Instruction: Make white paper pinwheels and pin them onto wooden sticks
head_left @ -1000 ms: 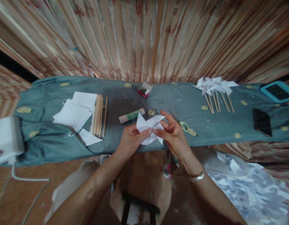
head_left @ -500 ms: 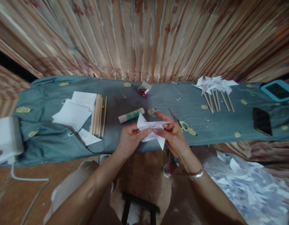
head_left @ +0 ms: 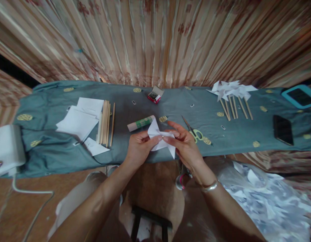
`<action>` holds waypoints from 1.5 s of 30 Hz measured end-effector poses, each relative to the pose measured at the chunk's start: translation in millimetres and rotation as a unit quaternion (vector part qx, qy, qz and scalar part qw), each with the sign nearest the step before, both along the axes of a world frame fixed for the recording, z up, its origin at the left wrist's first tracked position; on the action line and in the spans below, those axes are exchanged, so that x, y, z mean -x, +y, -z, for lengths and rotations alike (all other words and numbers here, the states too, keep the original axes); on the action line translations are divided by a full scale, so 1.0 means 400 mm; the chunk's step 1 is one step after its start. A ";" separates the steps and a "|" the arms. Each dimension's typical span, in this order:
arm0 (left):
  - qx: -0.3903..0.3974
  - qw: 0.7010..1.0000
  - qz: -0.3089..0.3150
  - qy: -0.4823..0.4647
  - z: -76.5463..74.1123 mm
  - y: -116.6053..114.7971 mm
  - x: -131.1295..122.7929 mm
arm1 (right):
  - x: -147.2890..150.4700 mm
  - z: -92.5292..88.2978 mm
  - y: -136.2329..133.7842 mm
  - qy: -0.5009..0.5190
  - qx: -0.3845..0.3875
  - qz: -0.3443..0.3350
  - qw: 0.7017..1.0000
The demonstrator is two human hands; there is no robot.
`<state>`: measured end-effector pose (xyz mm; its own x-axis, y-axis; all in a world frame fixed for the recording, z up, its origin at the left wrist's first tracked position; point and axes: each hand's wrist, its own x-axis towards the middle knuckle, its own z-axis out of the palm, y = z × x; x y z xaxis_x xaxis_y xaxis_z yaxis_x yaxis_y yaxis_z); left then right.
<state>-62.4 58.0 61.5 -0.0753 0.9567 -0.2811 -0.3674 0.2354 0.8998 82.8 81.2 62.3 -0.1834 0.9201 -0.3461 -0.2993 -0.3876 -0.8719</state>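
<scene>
Between both hands, over the table's front edge, is a white paper pinwheel [head_left: 159, 145] with pointed blades. My left hand [head_left: 139, 148] is closed on its left side, thumb near the middle. My right hand [head_left: 187, 143] pinches it from the right, thumb also near the middle, with the index finger raised and extended. A tiny pale dot shows at the pinwheel's centre between the thumbs; I cannot make out what it is. Just behind lies a glue stick [head_left: 141, 123] with a green label. Scissors [head_left: 193, 130] with light green handles rest beyond my right hand.
Left on the cloth are white paper sheets [head_left: 79, 122] and several wooden sticks [head_left: 105, 124]. A small open red box [head_left: 154, 95] stands at the back. Finished pinwheels [head_left: 232, 90] on sticks, a phone [head_left: 283, 130] and a blue-framed device [head_left: 299, 97] lie right. A bag of paper pieces [head_left: 266, 201] sits below.
The pinwheel's right-hand blade tip has been drawn in toward the middle, and its upper blade now looks more curved. Both thumbs have shifted slightly at the centre, where the pale dot now shows.
</scene>
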 end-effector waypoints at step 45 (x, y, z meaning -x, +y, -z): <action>-0.003 1.000 -0.010 -0.005 0.004 0.009 0.001 | 0.013 0.000 -0.007 -0.005 -0.030 0.017 0.999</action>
<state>-62.9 61.8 60.0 -0.0921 0.9568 -0.2757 -0.3814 0.2219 0.8974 77.7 78.4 62.3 -0.1480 0.9447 -0.2926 -0.3032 -0.3249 -0.8958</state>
